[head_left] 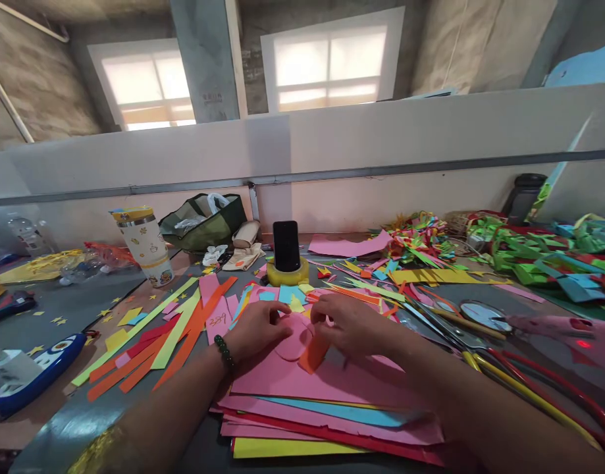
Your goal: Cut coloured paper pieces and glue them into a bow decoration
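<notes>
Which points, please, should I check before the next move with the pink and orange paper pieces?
1. Left hand at the pink round piece: ok, its fingertips are at the left edge.
2. Right hand at the orange piece: ok, its fingers are at the upper part.
3. Orange piece fixed to the pink round piece: cannot tell from this view.
4. Paper stack squared up: not ok, the lower sheets jut out unevenly.
5. Glue gun light on: ok, it glows red.
6. Scissors clear of the right forearm: cannot tell, the handles run close beside it in view.
</notes>
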Available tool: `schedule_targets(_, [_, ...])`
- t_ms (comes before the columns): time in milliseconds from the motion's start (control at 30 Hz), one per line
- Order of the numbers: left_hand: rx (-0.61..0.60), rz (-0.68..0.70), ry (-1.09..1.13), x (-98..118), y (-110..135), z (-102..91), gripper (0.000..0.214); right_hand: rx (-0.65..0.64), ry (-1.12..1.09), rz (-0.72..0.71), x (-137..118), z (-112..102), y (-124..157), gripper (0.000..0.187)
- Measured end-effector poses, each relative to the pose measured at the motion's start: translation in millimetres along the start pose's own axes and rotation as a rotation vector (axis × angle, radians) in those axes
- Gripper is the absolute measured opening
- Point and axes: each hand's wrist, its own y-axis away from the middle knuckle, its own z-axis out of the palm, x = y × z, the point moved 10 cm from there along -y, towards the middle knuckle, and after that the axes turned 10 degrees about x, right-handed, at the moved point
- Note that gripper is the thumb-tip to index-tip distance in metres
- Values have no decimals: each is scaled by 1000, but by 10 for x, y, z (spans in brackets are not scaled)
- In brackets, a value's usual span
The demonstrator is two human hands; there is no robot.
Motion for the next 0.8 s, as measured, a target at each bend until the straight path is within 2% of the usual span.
schedule_targets(100, [-101,-25,-31,4,27,-20,38,-102,-21,21,12,48,67,26])
schedule_targets(200, [-156,-25,-86,15,17,-139,35,-237,-19,88,112,89,128,23])
schedule_targets(300, [-15,-12,-173,-39,-91,-424,42,-245,-29,136,213,1,120,28])
schedule_targets(367, [131,-36,-249,-144,-162,-630,44,-175,-45,173,285,-93,79,31])
schedule_targets(433, [219,-80,-329,-271,-196,-738,42,-78,-18,188,342,-175,30,29])
schedule_targets(567, [222,-126,-450,-396,-198,-648,37,78,48,143,325,-237,-36,23])
schedule_targets(700, [228,-127,-544,-371,-200,-515,37,91,-4,90,233,-204,-54,19])
schedule_targets(800, [218,-146,-556,-397,-221,-476,27,119,-21,88,243,-239,-54,19])
